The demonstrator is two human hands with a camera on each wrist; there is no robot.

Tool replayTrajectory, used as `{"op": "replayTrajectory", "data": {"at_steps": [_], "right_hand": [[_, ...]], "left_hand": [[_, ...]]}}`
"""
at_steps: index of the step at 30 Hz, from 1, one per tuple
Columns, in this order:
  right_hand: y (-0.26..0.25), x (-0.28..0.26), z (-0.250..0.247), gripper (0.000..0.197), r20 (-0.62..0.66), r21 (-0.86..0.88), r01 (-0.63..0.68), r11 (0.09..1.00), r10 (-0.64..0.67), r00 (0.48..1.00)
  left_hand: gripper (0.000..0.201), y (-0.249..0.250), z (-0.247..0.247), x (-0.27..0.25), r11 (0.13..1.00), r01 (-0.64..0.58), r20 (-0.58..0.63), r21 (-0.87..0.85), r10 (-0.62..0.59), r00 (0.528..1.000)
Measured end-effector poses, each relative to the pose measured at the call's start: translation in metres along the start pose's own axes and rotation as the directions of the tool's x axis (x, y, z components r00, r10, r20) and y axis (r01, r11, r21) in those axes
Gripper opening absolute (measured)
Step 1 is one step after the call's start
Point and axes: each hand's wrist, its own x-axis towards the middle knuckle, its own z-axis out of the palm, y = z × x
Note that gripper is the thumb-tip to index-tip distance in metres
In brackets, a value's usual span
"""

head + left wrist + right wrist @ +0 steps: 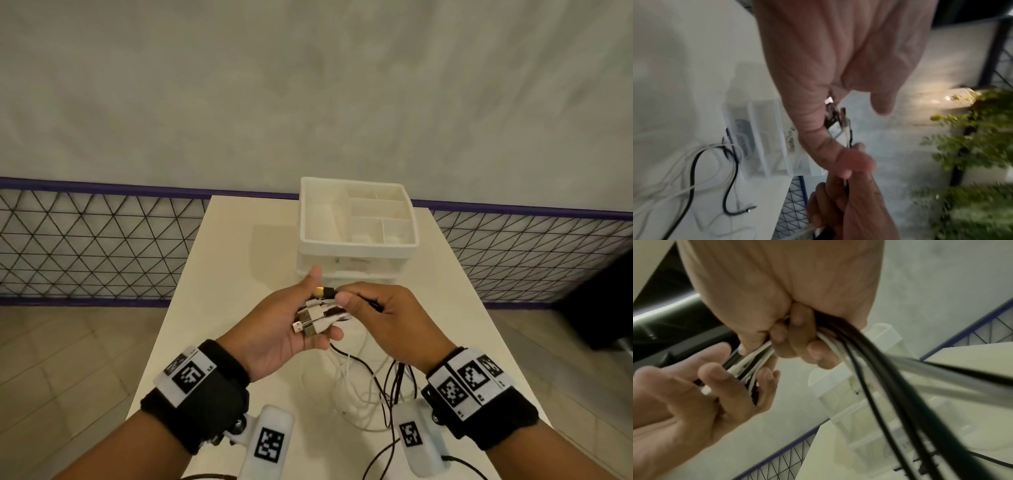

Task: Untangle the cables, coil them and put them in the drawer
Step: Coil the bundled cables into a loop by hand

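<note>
- Cables (318, 317), white and black with metal plugs, bunched above the table (239, 274) on the near side of the drawer unit (356, 250) in the head view; left hand (284, 329) curls under the plugs, right hand (383, 318) pinches the bundle.
- Left wrist: slack lengths lie tangled on the table.
- Right wrist: right fingers (799, 331) clench the strands.

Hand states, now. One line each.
Left hand: holding, fingers curled under the plug ends.
Right hand: closed, gripping the cable bundle.
</note>
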Motion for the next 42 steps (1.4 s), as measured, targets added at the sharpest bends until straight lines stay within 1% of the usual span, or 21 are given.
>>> {"op": "replayTrajectory", "data": {"at_steps": [2, 5, 8, 11, 15, 16, 18, 21, 23, 24, 27, 29, 32, 33, 34, 36, 37, 38, 39, 40, 42], "right_hand": [[0.001, 0.0, 0.007, 0.027, 0.012, -0.015, 0.051, 0.999, -0.05, 0.999], [0.002, 0.0, 0.013, 0.032, 0.043, -0.035, 0.095, 0.995, -0.094, 0.995], [0.004, -0.001, 0.014, 0.035, 0.117, -0.248, 0.209, 0.946, -0.185, 0.976], [0.001, -0.004, 0.017, 0.041, 0.186, -0.456, 0.245, 0.856, -0.178, 0.966], [0.003, -0.005, 0.014, 0.042, 0.145, -0.357, 0.196, 0.913, -0.153, 0.977], [0.004, -0.004, 0.013, 0.041, 0.128, -0.356, 0.189, 0.915, -0.153, 0.98], [0.002, -0.004, 0.015, 0.04, 0.12, -0.411, 0.176, 0.895, -0.139, 0.983], [0.0, -0.006, 0.019, 0.031, 0.124, -0.523, 0.175, 0.834, -0.129, 0.984], [-0.004, -0.006, 0.02, 0.027, 0.127, -0.495, 0.196, 0.846, -0.153, 0.98], [-0.004, -0.006, 0.02, 0.026, 0.119, -0.424, 0.189, 0.886, -0.153, 0.981], [-0.002, -0.003, 0.01, 0.026, 0.087, -0.148, 0.025, 0.989, -0.013, 0.996], [0.003, -0.003, 0.003, 0.026, 0.077, -0.125, -0.027, 0.992, 0.037, 0.996], [0.007, -0.003, -0.002, 0.027, 0.068, -0.18, 0.016, 0.984, -0.004, 0.998], [0.007, -0.002, -0.006, 0.027, 0.079, -0.192, 0.016, 0.981, -0.001, 0.997], [0.006, -0.001, -0.011, 0.026, 0.094, -0.203, 0.01, 0.979, 0.01, 0.995], [0.0, -0.001, -0.017, 0.027, 0.144, -0.239, 0.01, 0.971, 0.025, 0.989], [-0.002, 0.001, -0.017, 0.029, 0.17, -0.265, 0.024, 0.964, 0.022, 0.985], [-0.006, 0.002, -0.016, 0.03, 0.196, -0.288, 0.048, 0.956, 0.009, 0.981], [-0.01, 0.004, -0.013, 0.031, 0.224, -0.302, 0.085, 0.95, -0.016, 0.974], [-0.014, 0.006, -0.01, 0.03, 0.246, -0.3, 0.119, 0.946, -0.043, 0.968], [-0.019, 0.012, -0.011, 0.024, 0.243, -0.271, 0.131, 0.954, -0.064, 0.968]], "left_hand": [[0.06, -0.002, 0.004, 0.004, 0.987, -0.041, -0.069, 0.153, 0.052, 0.996], [0.065, -0.003, 0.005, 0.007, 0.965, -0.057, -0.147, 0.256, 0.097, 0.984], [0.067, -0.002, 0.007, 0.008, 0.952, -0.055, -0.153, 0.301, 0.106, 0.983], [0.053, -0.003, 0.007, 0.008, 0.937, -0.044, -0.176, 0.346, 0.111, 0.978], [0.043, -0.003, 0.005, 0.012, 0.927, -0.067, -0.344, 0.37, 0.204, 0.916], [0.043, -0.002, 0.005, 0.012, 0.937, -0.073, -0.352, 0.342, 0.2, 0.914], [0.048, -0.002, 0.007, 0.01, 0.951, -0.069, -0.301, 0.303, 0.164, 0.94], [0.045, -0.004, 0.009, 0.008, 0.903, -0.034, -0.264, 0.429, 0.161, 0.951], [0.037, -0.005, 0.009, 0.009, 0.885, -0.033, -0.312, 0.465, 0.198, 0.929], [0.033, -0.004, 0.007, 0.01, 0.884, -0.053, -0.341, 0.464, 0.233, 0.911], [0.03, 0.004, 0.001, 0.011, 0.902, -0.146, -0.397, 0.406, 0.318, 0.861], [0.03, 0.009, -0.002, 0.007, 0.914, -0.171, -0.346, 0.369, 0.305, 0.887], [0.035, 0.012, -0.013, 0.004, 0.901, -0.066, -0.233, 0.43, 0.181, 0.956], [0.038, 0.014, -0.019, 0.003, 0.881, -0.036, -0.246, 0.471, 0.171, 0.954], [0.042, 0.016, -0.025, 0.004, 0.854, -0.032, -0.288, 0.519, 0.21, 0.934], [0.049, 0.023, -0.029, 0.002, 0.774, -0.105, -0.319, 0.624, 0.375, 0.87], [0.052, 0.027, -0.025, 0.0, 0.72, -0.148, -0.249, 0.678, 0.414, 0.876], [0.054, 0.028, -0.017, -0.001, 0.655, -0.18, -0.123, 0.733, 0.389, 0.913], [0.053, 0.026, -0.007, -0.001, 0.586, -0.209, 0.018, 0.783, 0.315, 0.949], [0.047, 0.023, 0.002, 0.0, 0.527, -0.237, 0.138, 0.816, 0.22, 0.966], [0.036, 0.015, 0.01, 0.003, 0.491, -0.261, 0.237, 0.831, 0.111, 0.965]]}}
